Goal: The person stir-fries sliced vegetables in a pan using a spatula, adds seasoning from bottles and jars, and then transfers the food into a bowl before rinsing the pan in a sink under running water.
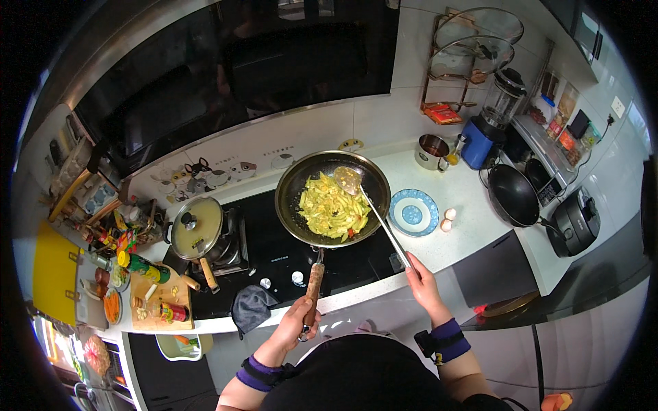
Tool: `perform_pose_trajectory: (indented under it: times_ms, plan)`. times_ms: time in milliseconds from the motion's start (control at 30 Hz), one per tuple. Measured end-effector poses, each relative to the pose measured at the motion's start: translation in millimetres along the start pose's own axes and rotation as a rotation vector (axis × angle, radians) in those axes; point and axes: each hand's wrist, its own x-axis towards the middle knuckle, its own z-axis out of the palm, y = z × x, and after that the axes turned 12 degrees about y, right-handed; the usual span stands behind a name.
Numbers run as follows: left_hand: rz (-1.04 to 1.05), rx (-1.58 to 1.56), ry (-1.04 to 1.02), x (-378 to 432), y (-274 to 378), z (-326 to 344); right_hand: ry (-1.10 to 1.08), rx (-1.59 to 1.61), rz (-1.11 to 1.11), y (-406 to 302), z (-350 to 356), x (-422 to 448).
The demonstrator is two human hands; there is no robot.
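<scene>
My left hand (293,322) grips the wooden handle (315,282) of a dark wok (288,205) over the right side of the black glass cooktop (272,254). Pale green vegetable pieces mixed with yellow bits, likely egg, form a heap of food (331,208) inside the wok. In my right hand (422,282) is the long metal handle of a spatula (383,221). Its broad head (348,180) rests at the upper right of the food, with bits stuck to it. A blue-and-white patterned plate (413,211) lies on the counter just right of the wok.
A lidded pot (197,228) sits on the left burner, its handle towards me. A grey cloth (253,308) hangs over the counter's front edge. Left stands a cutting board (162,295) with bottles and garlic. Eggshells (448,220), a metal cup (432,153) and a blue blender (480,141) are at right.
</scene>
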Motion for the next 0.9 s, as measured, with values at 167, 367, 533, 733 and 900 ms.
perform_pose_trajectory:
  times_ms: [167, 367, 533, 733, 900]
  plan:
    - [0.013, 0.018, 0.031, 1.7, -2.3, 0.4, -0.033, 0.151, -0.023, 0.7, 6.5, -10.3]
    - [0.015, 0.039, 0.007, 1.3, 2.1, 0.7, 0.000, 0.153, 0.030, -16.3, 2.9, -9.1]
    - [0.016, 0.040, 0.041, 1.3, -2.1, -0.6, 0.094, 0.122, -0.102, -73.0, -3.9, -16.6]
    - [0.003, 0.028, 0.044, -0.4, 0.8, 2.5, 0.023, -0.093, -0.147, -61.9, -4.9, -6.5]
    - [0.011, 0.039, 0.042, -0.1, -1.4, -0.3, 0.056, -0.142, -0.212, -79.8, -0.8, -16.6]
